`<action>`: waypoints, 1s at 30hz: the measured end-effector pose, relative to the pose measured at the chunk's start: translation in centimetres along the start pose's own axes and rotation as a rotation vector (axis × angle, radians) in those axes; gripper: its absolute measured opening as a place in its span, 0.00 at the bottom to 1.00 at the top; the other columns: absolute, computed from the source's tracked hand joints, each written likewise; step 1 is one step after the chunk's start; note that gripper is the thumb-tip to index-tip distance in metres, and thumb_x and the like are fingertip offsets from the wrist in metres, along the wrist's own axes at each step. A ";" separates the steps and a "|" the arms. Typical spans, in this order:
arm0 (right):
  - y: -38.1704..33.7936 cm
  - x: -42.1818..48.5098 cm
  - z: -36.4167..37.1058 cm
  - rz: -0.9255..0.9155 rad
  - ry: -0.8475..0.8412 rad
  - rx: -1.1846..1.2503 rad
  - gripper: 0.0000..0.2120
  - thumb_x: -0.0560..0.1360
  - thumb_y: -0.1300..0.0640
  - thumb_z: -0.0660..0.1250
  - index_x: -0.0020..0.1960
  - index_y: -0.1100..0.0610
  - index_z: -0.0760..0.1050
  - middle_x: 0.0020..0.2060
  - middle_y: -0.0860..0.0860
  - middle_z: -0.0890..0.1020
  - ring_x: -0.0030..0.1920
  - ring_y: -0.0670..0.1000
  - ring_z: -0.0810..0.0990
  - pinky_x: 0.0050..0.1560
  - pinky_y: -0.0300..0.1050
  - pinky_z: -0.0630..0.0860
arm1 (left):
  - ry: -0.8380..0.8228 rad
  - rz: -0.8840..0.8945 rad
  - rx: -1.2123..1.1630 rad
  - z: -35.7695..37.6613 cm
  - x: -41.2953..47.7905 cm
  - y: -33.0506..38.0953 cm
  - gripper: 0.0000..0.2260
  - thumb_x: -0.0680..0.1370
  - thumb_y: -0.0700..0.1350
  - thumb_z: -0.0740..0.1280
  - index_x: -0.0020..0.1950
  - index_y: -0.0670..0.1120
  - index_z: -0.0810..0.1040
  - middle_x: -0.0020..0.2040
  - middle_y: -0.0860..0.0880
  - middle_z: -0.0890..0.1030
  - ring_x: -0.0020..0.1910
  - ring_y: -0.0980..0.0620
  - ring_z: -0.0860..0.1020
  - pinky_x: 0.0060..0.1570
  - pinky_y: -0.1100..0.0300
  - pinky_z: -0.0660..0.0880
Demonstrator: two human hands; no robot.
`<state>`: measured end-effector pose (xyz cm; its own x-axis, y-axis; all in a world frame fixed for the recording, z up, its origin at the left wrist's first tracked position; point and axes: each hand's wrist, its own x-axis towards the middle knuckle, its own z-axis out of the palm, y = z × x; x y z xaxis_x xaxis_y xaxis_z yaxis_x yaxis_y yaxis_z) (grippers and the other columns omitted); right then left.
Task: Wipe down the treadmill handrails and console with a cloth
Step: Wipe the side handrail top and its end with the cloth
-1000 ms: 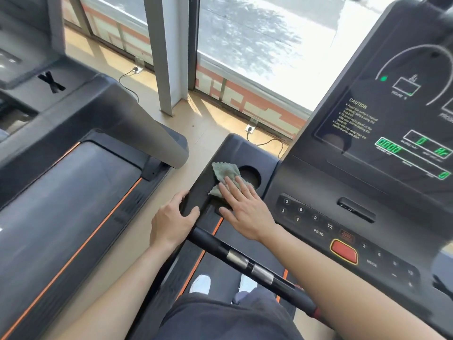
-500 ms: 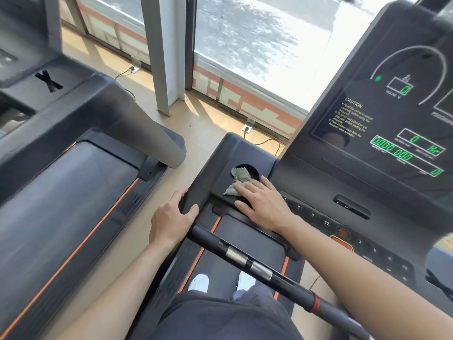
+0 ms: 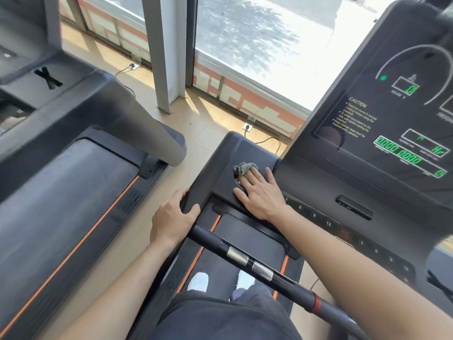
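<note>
Pressing down with straight, spread fingers, the right grip (image 3: 259,193) pinned a crumpled grey cloth (image 3: 245,168) over the cup holder (image 3: 237,181) in the treadmill's side tray (image 3: 235,148). The cloth poked out at its 11 o'clock. The left grip (image 3: 172,217), at 8 o'clock from the right, was curled round the tray's near corner, right by the handrail bar (image 3: 247,261). The console display (image 3: 392,123) glowed green at 2 o'clock.

Grey pillar (image 3: 163,52) splits a bright, low window (image 3: 257,33). Sunlit tan floor (image 3: 208,123) at the pillar base. Socket (image 3: 248,127) right of pillar, second treadmill (image 3: 73,180) left.
</note>
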<state>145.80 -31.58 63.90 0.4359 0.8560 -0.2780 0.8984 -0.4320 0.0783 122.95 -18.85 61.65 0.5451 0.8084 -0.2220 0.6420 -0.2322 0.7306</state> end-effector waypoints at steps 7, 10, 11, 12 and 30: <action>1.0 -2.2 -0.6 -0.121 0.220 0.007 0.16 0.78 0.45 0.60 0.53 0.53 0.80 0.52 0.49 0.81 0.62 0.52 0.76 0.70 0.49 0.63 | 0.003 0.004 -0.010 -0.1 0.0 0.0 0.22 0.75 0.54 0.70 0.69 0.56 0.76 0.63 0.53 0.82 0.62 0.48 0.79 0.61 0.51 0.75; 0.1 -4.3 0.0 -0.111 0.321 0.110 0.11 0.76 0.50 0.61 0.50 0.54 0.78 0.47 0.48 0.80 0.55 0.53 0.78 0.61 0.46 0.68 | 0.001 0.003 -0.003 -0.2 0.0 0.2 0.22 0.76 0.55 0.70 0.69 0.56 0.75 0.63 0.53 0.82 0.61 0.47 0.79 0.61 0.52 0.75; -0.5 -5.0 0.4 -0.118 0.336 0.137 0.11 0.76 0.51 0.61 0.53 0.54 0.78 0.49 0.47 0.80 0.55 0.52 0.78 0.62 0.46 0.69 | 0.001 0.004 0.000 -0.1 0.0 0.2 0.22 0.76 0.55 0.70 0.70 0.56 0.75 0.63 0.53 0.82 0.62 0.47 0.79 0.61 0.52 0.75; -1.2 -5.6 0.8 -0.140 0.350 0.158 0.13 0.76 0.52 0.60 0.56 0.54 0.78 0.51 0.47 0.81 0.56 0.52 0.78 0.64 0.47 0.70 | 0.000 0.007 0.003 -0.1 0.0 0.2 0.22 0.76 0.55 0.70 0.70 0.56 0.75 0.64 0.53 0.82 0.62 0.47 0.79 0.61 0.52 0.75; -3.7 3.6 -4.1 -0.031 0.328 0.009 0.25 0.79 0.39 0.55 0.72 0.46 0.69 0.59 0.53 0.74 0.60 0.58 0.70 0.64 0.57 0.64 | 0.017 0.000 -0.023 0.1 0.1 0.0 0.21 0.74 0.54 0.71 0.68 0.57 0.76 0.63 0.55 0.82 0.62 0.49 0.79 0.61 0.52 0.76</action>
<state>144.28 -25.76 66.49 0.4035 0.9140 0.0431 0.9117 -0.4056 0.0653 123.07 -18.87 61.56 0.5358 0.8174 -0.2116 0.6292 -0.2194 0.7456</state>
